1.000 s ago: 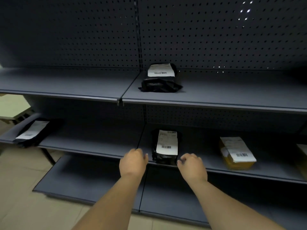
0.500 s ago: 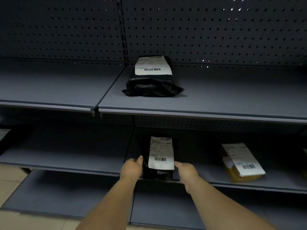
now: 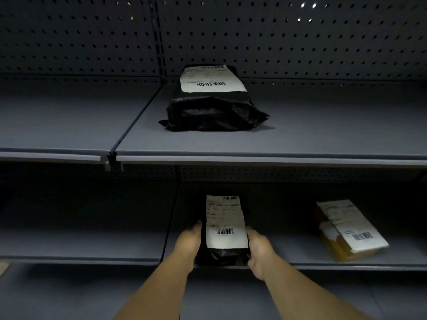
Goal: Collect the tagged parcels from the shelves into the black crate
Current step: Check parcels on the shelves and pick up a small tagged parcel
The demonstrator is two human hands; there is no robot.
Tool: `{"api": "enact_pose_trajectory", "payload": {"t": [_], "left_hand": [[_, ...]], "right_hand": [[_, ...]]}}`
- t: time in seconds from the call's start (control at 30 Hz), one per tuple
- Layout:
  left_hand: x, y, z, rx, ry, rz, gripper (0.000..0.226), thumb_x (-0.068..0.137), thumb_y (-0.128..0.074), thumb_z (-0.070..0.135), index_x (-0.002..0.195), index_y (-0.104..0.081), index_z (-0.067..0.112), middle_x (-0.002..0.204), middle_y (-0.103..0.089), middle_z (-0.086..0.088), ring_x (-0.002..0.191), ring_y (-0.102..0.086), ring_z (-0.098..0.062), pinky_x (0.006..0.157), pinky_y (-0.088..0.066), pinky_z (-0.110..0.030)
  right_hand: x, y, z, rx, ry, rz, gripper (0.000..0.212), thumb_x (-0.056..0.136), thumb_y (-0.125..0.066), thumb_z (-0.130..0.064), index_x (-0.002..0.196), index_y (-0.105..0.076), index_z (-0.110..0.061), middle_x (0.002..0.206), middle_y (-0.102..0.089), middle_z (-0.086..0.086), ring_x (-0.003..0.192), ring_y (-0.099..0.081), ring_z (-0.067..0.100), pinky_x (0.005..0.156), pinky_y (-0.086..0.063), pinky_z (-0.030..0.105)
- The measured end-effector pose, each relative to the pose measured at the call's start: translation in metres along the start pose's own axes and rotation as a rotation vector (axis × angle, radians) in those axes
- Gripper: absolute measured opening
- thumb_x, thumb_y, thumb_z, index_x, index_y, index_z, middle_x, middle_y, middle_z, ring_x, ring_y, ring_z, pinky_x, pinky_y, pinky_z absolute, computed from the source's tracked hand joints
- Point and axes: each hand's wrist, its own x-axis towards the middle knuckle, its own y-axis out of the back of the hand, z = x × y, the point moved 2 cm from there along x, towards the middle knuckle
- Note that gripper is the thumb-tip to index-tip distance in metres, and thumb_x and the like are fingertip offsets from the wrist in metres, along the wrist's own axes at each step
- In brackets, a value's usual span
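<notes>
A black parcel (image 3: 225, 229) with a long white barcode label lies at the front of the middle shelf (image 3: 92, 259). My left hand (image 3: 189, 242) presses its left side and my right hand (image 3: 258, 249) presses its right side, both closed around it. A larger black parcel (image 3: 215, 105) with a white label rests on the upper shelf (image 3: 300, 155), straight above. A yellow parcel (image 3: 346, 232) with a white label lies on the middle shelf to the right. The black crate is not in view.
Grey perforated back panels (image 3: 300, 42) close off the shelving behind. The upper shelf's front edge overhangs the space above my hands. A bottom shelf (image 3: 69, 292) runs below my forearms. A strip of pale floor (image 3: 3, 269) shows at the far left.
I have moved closer to the shelving. Both hands went from hovering beside the black parcel on the middle shelf to clasping its two sides.
</notes>
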Motion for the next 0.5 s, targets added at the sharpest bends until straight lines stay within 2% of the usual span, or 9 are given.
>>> {"api": "enact_pose_trajectory", "payload": {"t": [0.1,0.17,0.3,0.37,0.43,0.5], "left_hand": [[0.001,0.001,0.0,-0.022,0.008,-0.014,0.051,0.097,-0.042,0.042,0.139,-0.042,0.012,0.142,-0.045,-0.012,0.129,-0.042,-0.032,0.095,-0.037,-0.036],[0.0,0.005,0.001,-0.04,-0.008,-0.021,0.051,0.096,-0.044,0.041,0.139,-0.042,0.013,0.141,-0.047,-0.012,0.127,-0.044,-0.031,0.091,-0.038,-0.035],[-0.007,0.021,0.005,-0.09,-0.077,-0.022,0.048,0.093,-0.053,0.039,0.132,-0.05,0.012,0.12,-0.06,-0.008,0.111,-0.055,-0.028,0.096,-0.044,-0.038],[-0.015,0.03,0.006,-0.086,-0.114,-0.007,0.046,0.091,-0.057,0.036,0.13,-0.052,0.013,0.113,-0.06,-0.004,0.107,-0.055,-0.027,0.096,-0.046,-0.042],[-0.025,0.038,0.007,-0.069,-0.156,-0.004,0.042,0.09,-0.06,0.035,0.127,-0.054,0.017,0.108,-0.061,-0.001,0.103,-0.058,-0.024,0.084,-0.051,-0.038],[-0.036,0.045,0.007,-0.083,-0.19,0.007,0.034,0.089,-0.062,0.031,0.121,-0.057,0.021,0.099,-0.064,0.006,0.093,-0.06,-0.016,0.068,-0.05,-0.029]], "right_hand": [[0.001,-0.003,0.0,0.019,0.013,0.002,0.029,0.097,-0.046,-0.032,0.097,-0.066,-0.01,0.11,-0.068,0.018,0.105,-0.061,0.035,0.101,-0.045,0.047],[-0.001,-0.006,0.001,0.022,0.013,-0.009,0.034,0.097,-0.046,-0.037,0.101,-0.067,-0.011,0.11,-0.069,0.016,0.105,-0.062,0.033,0.102,-0.044,0.047],[-0.009,-0.012,0.001,-0.012,0.037,-0.039,0.038,0.092,-0.054,-0.043,0.11,-0.067,-0.013,0.107,-0.071,0.011,0.105,-0.063,0.031,0.103,-0.044,0.047],[-0.017,-0.015,0.0,-0.07,0.063,-0.033,0.04,0.09,-0.056,-0.044,0.114,-0.065,-0.014,0.109,-0.07,0.009,0.107,-0.062,0.03,0.104,-0.042,0.047],[-0.027,-0.019,-0.001,-0.116,0.109,-0.024,0.038,0.091,-0.056,-0.04,0.118,-0.063,-0.013,0.109,-0.07,0.008,0.106,-0.062,0.028,0.103,-0.043,0.046],[-0.038,-0.022,0.0,-0.165,0.157,-0.014,0.034,0.092,-0.056,-0.036,0.118,-0.062,-0.015,0.107,-0.071,0.005,0.104,-0.062,0.024,0.098,-0.046,0.042]]}}
